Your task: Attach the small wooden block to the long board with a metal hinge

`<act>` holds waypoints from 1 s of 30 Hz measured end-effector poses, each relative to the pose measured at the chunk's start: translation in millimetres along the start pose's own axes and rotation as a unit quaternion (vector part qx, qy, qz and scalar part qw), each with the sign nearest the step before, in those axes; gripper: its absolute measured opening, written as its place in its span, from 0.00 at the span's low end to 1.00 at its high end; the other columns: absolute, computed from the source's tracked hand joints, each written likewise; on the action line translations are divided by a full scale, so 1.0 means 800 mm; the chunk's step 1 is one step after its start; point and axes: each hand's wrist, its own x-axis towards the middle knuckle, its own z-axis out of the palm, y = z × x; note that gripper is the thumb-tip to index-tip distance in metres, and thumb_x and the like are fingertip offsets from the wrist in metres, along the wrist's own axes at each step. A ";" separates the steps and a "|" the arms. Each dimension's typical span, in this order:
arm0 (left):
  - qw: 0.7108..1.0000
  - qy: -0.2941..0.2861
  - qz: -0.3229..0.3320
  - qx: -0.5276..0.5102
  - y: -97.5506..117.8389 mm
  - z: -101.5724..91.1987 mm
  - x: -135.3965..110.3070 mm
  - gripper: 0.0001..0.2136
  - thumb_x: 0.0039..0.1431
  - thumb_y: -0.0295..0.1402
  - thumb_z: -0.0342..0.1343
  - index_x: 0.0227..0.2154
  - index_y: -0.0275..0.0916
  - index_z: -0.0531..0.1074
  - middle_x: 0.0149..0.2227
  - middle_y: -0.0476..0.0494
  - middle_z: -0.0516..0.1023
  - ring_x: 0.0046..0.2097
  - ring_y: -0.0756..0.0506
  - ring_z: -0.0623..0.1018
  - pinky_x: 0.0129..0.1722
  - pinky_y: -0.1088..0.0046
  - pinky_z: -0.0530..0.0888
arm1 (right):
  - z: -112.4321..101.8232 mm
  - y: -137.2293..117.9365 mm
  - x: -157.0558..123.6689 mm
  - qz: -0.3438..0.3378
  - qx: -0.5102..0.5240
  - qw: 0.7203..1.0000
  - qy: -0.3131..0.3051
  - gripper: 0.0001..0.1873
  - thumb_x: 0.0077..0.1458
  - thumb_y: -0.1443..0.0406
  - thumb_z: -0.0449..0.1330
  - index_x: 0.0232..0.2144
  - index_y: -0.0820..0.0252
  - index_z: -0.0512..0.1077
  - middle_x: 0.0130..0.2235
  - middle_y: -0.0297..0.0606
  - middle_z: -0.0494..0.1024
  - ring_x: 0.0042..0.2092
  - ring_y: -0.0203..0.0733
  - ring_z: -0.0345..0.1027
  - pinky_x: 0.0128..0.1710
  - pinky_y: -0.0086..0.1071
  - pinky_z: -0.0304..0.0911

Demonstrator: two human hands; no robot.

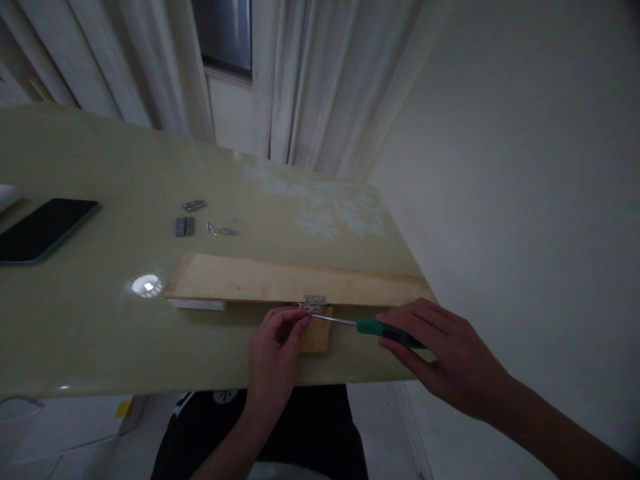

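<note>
Looking down at a glossy pale table (90,320) beside a wall, curtains behind. Lying across the near part: a long wooden board (280,280), with a small wooden block (317,337) butted against its near edge. Bridging the two: a small metal hinge (315,304).

Right hand (440,360) grasping the green handle of a screwdriver (370,326), fingers wrapped along it, the thin shaft lying nearly flat and pointing left, its tip meeting the hinge at the near leaf. Left hand (275,350) resting on the block, fingertips pinched together right at the screwdriver tip, apparently steadying a screw there; the screw itself too small to make out.

Judging progress: hinge already placed across the joint, fastening seemingly under way, though impossible to tell how many screws are seated. Waiting further back on the table: two spare hinges (185,225) and a few loose screws (223,229), suggesting more fixing remaining.

Lying at the far left: a dark phone (43,230). Peeking out under the board's left end: a white strip (197,305). Showing below the table edge: dark clothing on the lap.
</note>
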 end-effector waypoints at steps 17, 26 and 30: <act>0.997 -0.009 -0.071 0.013 0.004 -0.008 0.006 0.13 0.56 0.45 0.66 0.38 0.42 0.84 0.41 0.42 0.87 0.45 0.39 0.84 0.47 0.63 0.79 | 0.121 0.060 -0.061 0.199 0.308 0.927 0.078 0.11 0.62 0.56 0.67 0.47 0.47 0.78 0.43 0.35 0.83 0.43 0.40 0.78 0.43 0.31 0.72; 0.994 0.010 -0.102 -0.042 0.013 -0.008 0.008 0.15 0.49 0.43 0.71 0.36 0.40 0.80 0.38 0.43 0.87 0.41 0.40 0.86 0.43 0.66 0.82 | 0.150 0.061 -0.067 0.194 0.338 0.912 0.127 0.12 0.58 0.61 0.71 0.45 0.48 0.78 0.44 0.35 0.83 0.47 0.42 0.78 0.49 0.34 0.72; 0.995 0.005 -0.097 -0.037 0.012 -0.008 0.006 0.14 0.50 0.43 0.70 0.34 0.40 0.80 0.37 0.42 0.87 0.41 0.40 0.86 0.43 0.66 0.82 | 0.151 0.052 -0.061 0.199 0.283 0.930 0.125 0.11 0.58 0.68 0.67 0.44 0.51 0.76 0.43 0.35 0.82 0.45 0.42 0.77 0.47 0.34 0.72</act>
